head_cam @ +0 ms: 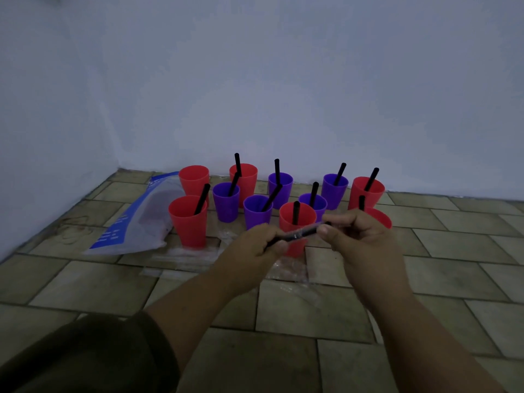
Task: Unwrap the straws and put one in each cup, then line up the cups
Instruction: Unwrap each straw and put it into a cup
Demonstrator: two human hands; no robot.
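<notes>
Several red and purple cups stand in a loose cluster on the tiled floor near the wall. Most hold a black straw, such as the front-left red cup (188,221) and a purple cup (257,211). The red cup at the back left (194,178) has no straw. My left hand (259,241) and my right hand (354,232) both pinch one black straw (300,234) still in clear wrap, held level in front of a red cup (297,219). Another red cup (378,218) is partly hidden behind my right hand.
A blue and white plastic bag (136,222) lies flat to the left of the cups. Clear wrappers (195,256) litter the floor under my hands. A pale wall stands close behind the cups and along the left side.
</notes>
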